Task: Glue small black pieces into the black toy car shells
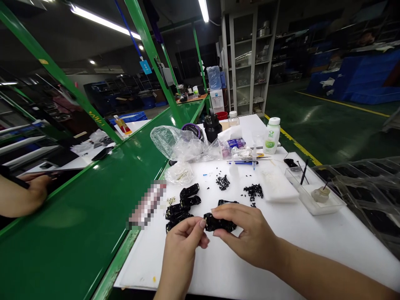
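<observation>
Head view: one black part (219,223) is clamped in the right hand (256,238); left hand (183,243) pinched together at its left end. Two black-bit piles (223,182) far, at least four similar parts (190,191) left.

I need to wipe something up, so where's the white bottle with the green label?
In the head view, the bottle stands at the worktable's far right, just behind the white foam block.

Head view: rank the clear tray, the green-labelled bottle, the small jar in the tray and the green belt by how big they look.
1. Green belt
2. Clear tray
3. Green-labelled bottle
4. Small jar
</observation>
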The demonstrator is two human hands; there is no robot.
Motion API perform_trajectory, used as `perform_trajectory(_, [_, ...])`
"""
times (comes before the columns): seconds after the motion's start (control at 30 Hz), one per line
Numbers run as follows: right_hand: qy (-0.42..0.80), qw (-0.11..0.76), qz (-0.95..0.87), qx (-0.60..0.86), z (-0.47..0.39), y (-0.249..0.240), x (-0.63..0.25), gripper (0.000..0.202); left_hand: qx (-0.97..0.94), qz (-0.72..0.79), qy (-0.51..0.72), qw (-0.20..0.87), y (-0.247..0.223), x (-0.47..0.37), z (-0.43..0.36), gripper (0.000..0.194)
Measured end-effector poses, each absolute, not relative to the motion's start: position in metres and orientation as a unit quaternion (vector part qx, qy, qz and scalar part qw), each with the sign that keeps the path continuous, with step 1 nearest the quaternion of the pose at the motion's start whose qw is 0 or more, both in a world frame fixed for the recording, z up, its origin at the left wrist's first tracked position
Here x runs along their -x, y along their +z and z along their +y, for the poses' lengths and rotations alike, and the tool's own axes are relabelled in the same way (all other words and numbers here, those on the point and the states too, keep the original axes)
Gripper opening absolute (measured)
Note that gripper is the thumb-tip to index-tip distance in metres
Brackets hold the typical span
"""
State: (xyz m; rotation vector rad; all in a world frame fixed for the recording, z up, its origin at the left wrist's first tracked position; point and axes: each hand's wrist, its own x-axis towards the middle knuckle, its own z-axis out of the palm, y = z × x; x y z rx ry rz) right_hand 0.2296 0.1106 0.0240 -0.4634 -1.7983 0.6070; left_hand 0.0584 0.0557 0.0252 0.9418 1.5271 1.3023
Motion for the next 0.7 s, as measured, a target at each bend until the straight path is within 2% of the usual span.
perform_trajectory(0.7, [0.27,0.548,-0.769,0.189,0.1129,0.0225,-0.2323,0.031,-0.342,0.588,0.561,0.472,0.0243,-0.0602,0.0515,0.032])
